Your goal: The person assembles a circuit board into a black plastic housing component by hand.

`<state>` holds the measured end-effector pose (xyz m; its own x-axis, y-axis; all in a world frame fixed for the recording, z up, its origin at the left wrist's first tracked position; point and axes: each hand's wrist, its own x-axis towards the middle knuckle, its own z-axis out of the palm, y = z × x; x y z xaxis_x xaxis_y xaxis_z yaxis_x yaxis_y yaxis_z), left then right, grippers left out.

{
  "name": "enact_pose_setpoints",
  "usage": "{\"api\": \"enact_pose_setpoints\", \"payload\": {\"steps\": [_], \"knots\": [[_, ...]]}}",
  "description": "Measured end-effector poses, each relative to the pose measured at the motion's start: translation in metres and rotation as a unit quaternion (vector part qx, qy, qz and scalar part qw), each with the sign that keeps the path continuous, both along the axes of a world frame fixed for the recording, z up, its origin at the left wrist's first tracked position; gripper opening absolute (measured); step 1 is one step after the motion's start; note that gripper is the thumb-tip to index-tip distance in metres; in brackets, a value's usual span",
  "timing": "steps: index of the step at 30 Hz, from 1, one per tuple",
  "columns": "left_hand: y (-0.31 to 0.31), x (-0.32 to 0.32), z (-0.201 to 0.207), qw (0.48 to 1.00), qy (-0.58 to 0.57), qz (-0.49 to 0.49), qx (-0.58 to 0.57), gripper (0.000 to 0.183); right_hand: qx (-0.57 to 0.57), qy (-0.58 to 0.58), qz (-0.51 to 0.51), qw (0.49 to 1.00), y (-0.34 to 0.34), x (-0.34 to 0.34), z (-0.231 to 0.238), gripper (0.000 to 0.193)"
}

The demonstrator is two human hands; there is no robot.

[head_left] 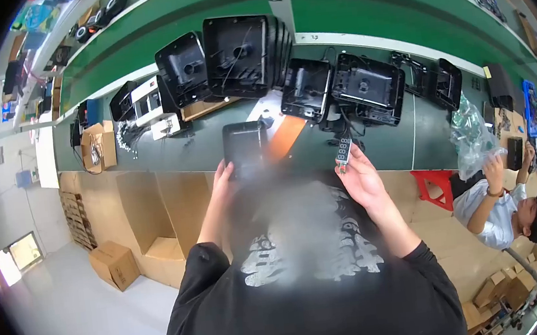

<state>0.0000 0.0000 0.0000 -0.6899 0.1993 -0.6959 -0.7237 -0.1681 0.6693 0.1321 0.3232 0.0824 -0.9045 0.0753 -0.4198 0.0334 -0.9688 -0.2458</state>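
Note:
My left hand [222, 176] grips the near left edge of a black rectangular plastic housing [244, 143], held at the table's front edge. Part of this housing is hidden by a blur in the lower middle. Between the thumb and fingers of my right hand [364, 176] is a small display module [343, 152] with several digit segments and a green bit at its lower end. Dark wires rise behind the module toward a black housing [369, 87] on the table. An orange strip [287, 135] lies on the tabletop between my hands.
Stacked black housings [238, 57] stand along the back of the dark green table [202, 149]. At left sit a cardboard box [98, 147] and white-tipped wires [125, 139]. Clear plastic bags [472, 132] lie at right, near a seated co-worker [502, 206]. Large cartons [150, 211] stand below.

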Motion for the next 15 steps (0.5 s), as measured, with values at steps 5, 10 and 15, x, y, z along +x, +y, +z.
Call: {"api": "enact_pose_setpoints", "payload": {"steps": [5, 10, 15], "knots": [[-0.033, -0.020, -0.036, 0.999, 0.034, -0.032, -0.024, 0.040, 0.053, -0.022, 0.033, 0.998, -0.030, -0.036, 0.006, 0.027], [-0.002, -0.028, -0.002, 0.993, 0.078, -0.073, -0.047, 0.047, 0.114, -0.080, 0.054, 0.989, -0.050, -0.052, -0.001, 0.030], [0.017, -0.026, 0.032, 0.987, 0.099, -0.068, -0.108, 0.048, 0.158, -0.129, 0.078, 0.976, -0.073, -0.061, 0.004, 0.035]]}}
